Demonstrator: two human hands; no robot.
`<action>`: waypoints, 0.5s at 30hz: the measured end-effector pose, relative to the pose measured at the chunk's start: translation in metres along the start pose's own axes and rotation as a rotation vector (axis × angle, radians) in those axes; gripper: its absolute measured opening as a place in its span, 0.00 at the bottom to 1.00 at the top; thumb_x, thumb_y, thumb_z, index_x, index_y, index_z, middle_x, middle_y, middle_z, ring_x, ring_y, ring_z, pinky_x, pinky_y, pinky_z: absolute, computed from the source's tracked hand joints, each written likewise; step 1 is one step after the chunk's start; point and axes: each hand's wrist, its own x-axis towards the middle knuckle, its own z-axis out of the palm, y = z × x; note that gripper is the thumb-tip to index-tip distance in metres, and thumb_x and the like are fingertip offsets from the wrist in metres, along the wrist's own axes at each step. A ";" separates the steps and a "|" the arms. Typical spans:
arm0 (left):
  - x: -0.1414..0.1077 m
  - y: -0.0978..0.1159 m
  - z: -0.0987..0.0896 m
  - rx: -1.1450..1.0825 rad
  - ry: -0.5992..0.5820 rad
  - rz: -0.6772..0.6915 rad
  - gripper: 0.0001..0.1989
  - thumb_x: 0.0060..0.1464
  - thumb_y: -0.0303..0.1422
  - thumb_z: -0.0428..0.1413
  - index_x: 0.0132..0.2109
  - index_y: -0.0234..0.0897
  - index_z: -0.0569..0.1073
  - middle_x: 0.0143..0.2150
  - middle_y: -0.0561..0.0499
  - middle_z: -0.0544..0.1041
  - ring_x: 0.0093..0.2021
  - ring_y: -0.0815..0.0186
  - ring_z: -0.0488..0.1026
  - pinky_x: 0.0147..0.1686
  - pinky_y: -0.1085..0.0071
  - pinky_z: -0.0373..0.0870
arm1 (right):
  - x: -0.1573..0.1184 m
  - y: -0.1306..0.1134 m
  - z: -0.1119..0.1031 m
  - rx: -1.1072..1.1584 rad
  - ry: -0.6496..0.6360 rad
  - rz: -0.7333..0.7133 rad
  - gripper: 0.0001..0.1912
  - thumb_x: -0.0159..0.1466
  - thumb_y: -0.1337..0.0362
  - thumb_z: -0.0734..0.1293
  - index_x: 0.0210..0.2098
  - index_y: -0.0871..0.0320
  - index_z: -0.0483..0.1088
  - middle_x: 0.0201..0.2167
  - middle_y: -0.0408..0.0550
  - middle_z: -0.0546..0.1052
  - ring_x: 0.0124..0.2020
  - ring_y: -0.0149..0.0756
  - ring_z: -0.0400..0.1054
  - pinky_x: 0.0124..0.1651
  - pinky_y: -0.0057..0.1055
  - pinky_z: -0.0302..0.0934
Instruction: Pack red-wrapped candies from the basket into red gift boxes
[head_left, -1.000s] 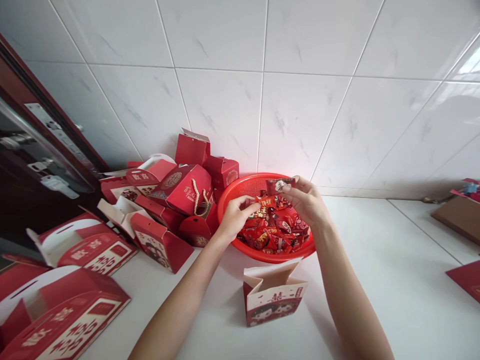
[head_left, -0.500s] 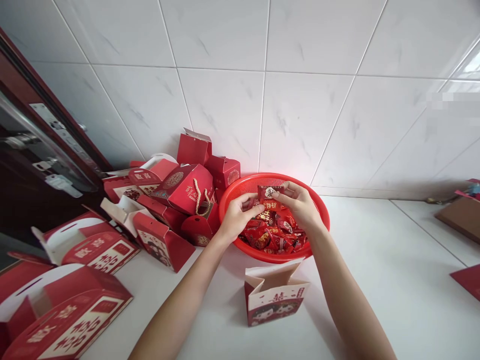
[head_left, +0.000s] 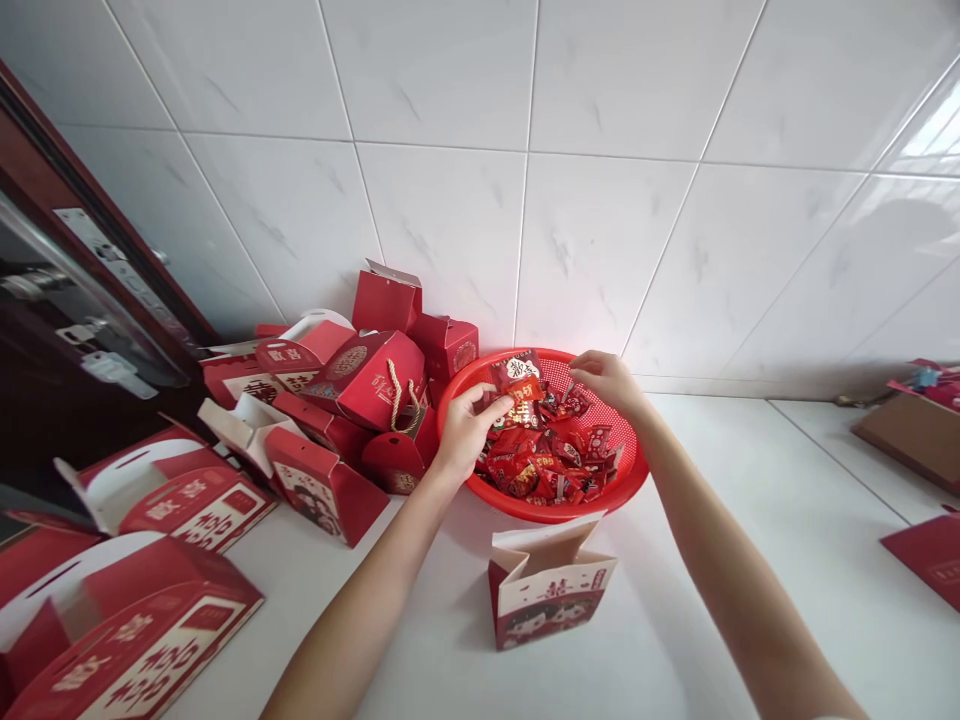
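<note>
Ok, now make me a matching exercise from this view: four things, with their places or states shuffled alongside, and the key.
Column one:
1. Left hand
2. Right hand
3. Rope-handled box
4. Box just in front of the red basket

Column two:
A. Open at the top
B. Gripping wrapped sweets
C. Left of the basket, among other red boxes
D. At the basket's far right rim

Pairs: 1-B, 2-D, 3-C, 4-A
</note>
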 end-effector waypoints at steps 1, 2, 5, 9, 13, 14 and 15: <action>0.000 0.000 0.000 -0.002 0.005 0.001 0.14 0.39 0.40 0.71 0.30 0.37 0.78 0.28 0.55 0.74 0.31 0.67 0.68 0.35 0.71 0.63 | 0.009 0.001 0.001 -0.094 -0.036 0.014 0.12 0.68 0.67 0.63 0.51 0.59 0.71 0.51 0.58 0.80 0.52 0.45 0.76 0.52 0.38 0.70; 0.000 0.000 0.001 0.001 0.012 0.002 0.14 0.39 0.40 0.71 0.29 0.37 0.78 0.27 0.56 0.74 0.31 0.67 0.67 0.35 0.72 0.63 | 0.016 0.002 0.004 -0.175 -0.075 0.024 0.14 0.64 0.70 0.67 0.49 0.59 0.73 0.50 0.58 0.80 0.52 0.48 0.75 0.51 0.38 0.69; -0.001 0.001 0.001 0.009 0.021 0.004 0.14 0.39 0.39 0.71 0.27 0.37 0.76 0.25 0.57 0.70 0.29 0.69 0.65 0.33 0.72 0.61 | 0.029 0.001 0.017 -0.363 -0.203 0.027 0.19 0.56 0.72 0.74 0.47 0.57 0.75 0.46 0.55 0.81 0.51 0.52 0.74 0.46 0.37 0.68; -0.002 0.001 0.002 -0.015 0.004 -0.003 0.15 0.37 0.40 0.72 0.28 0.37 0.78 0.26 0.55 0.73 0.31 0.67 0.67 0.34 0.71 0.63 | 0.030 0.004 0.032 -0.524 -0.350 0.014 0.23 0.56 0.69 0.77 0.51 0.55 0.74 0.47 0.53 0.81 0.50 0.51 0.75 0.43 0.34 0.67; -0.001 0.001 0.002 -0.009 0.022 -0.012 0.15 0.37 0.39 0.72 0.29 0.37 0.78 0.27 0.55 0.74 0.31 0.67 0.68 0.35 0.71 0.64 | 0.029 0.008 0.038 -0.594 -0.428 -0.010 0.24 0.58 0.59 0.78 0.51 0.57 0.74 0.49 0.58 0.81 0.50 0.54 0.76 0.42 0.36 0.68; -0.001 0.001 0.002 -0.006 0.028 -0.010 0.14 0.37 0.39 0.71 0.29 0.37 0.78 0.26 0.55 0.74 0.31 0.67 0.68 0.35 0.71 0.64 | 0.029 0.009 0.039 -0.601 -0.442 -0.019 0.22 0.58 0.57 0.78 0.49 0.57 0.75 0.47 0.58 0.81 0.48 0.54 0.76 0.41 0.36 0.68; -0.001 0.001 0.002 -0.004 0.029 -0.007 0.14 0.37 0.39 0.71 0.28 0.37 0.78 0.26 0.56 0.74 0.31 0.67 0.68 0.35 0.71 0.64 | 0.030 0.011 0.041 -0.604 -0.454 -0.031 0.21 0.57 0.55 0.79 0.47 0.57 0.76 0.45 0.57 0.82 0.46 0.54 0.77 0.40 0.36 0.68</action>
